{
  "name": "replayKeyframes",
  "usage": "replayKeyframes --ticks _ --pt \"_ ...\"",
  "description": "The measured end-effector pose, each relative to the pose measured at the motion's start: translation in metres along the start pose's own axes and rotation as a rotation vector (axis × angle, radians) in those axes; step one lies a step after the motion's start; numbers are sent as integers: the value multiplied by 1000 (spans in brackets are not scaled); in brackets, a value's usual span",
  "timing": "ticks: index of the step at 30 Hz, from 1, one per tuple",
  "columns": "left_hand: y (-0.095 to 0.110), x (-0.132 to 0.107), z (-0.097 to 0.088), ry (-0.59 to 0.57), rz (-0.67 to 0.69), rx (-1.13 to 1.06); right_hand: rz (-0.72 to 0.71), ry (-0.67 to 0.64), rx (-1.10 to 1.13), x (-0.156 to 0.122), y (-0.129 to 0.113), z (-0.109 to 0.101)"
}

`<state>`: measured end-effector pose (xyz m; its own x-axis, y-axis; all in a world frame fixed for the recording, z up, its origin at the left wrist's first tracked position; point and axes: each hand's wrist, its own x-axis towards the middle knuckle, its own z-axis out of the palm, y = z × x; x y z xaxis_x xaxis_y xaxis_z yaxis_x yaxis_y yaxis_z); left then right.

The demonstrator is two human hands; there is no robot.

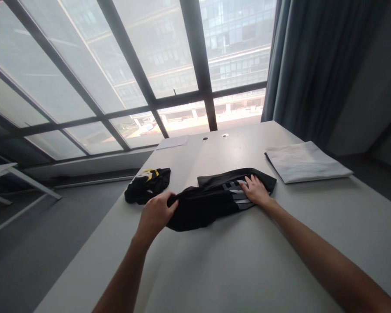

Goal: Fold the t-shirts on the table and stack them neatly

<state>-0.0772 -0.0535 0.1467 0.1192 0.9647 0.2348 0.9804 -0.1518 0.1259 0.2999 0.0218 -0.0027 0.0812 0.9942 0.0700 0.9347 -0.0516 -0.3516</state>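
Observation:
A black garment with grey and white print lies partly folded across the white table. My left hand pinches its left edge between thumb and fingers, lifting that end a little. On the printed part at the right, my right hand rests flat with its fingers spread. A band of the same black cloth reaches behind the print and under my right fingers. What kind of garment it is, I cannot tell. Just beyond my left hand lies a crumpled black cloth with yellow and white print.
A folded white cloth lies at the right of the table. White sheets sit at the far left corner, and two round holes are near the far edge. Large windows, a blue curtain and another table surround it.

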Motion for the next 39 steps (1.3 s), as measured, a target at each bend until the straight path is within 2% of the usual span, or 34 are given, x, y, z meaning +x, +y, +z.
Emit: replayKeyframes --ticks 3,4,5,6,8,11,13,15,17,19,23,25,27,29,31,34,36,39 --pt "-13 -32 0 -358 19 -23 -30 24 6 -3 -2 -5" --pt "-18 -39 1 -429 36 -45 -40 54 8 -4 -5 -9" --pt "-23 -42 4 -446 46 -62 -51 95 10 -7 -9 -13" --pt "-27 -41 7 -410 47 -74 -61 141 14 -11 -15 -18" --pt "-30 -29 15 -243 33 -111 -71 222 25 -21 -29 -26" --pt "-25 10 36 -19 80 -259 -96 214 25 -44 -54 -26" --pt "-15 35 55 32 216 -389 -121 159 -4 -63 -66 -15" --pt "-2 51 78 -23 355 -509 -167 138 -45 -81 -69 0" --pt "10 53 99 -106 442 -559 -236 152 -66 -91 -62 11" --pt "20 45 116 -159 492 -542 -332 149 -59 -89 -42 13" --pt "25 13 134 -185 513 -417 -596 58 4 -55 20 -11" --pt "24 -1 135 -187 490 -344 -659 9 26 -34 47 -26" --pt "22 -11 132 -184 461 -301 -651 5 -1 -22 60 -37" --pt "21 -12 126 -150 422 -318 -581 53 -49 -22 55 -40" --pt "19 -3 118 -59 367 -378 -442 122 -72 -35 36 -36" --pt "17 28 112 84 296 -444 -226 157 -50 -63 -1 -20" --pt "16 54 116 16 286 -430 -184 159 -56 -80 -19 -7" --pt "15 88 131 -214 290 -343 -192 164 -106 -91 -28 8"
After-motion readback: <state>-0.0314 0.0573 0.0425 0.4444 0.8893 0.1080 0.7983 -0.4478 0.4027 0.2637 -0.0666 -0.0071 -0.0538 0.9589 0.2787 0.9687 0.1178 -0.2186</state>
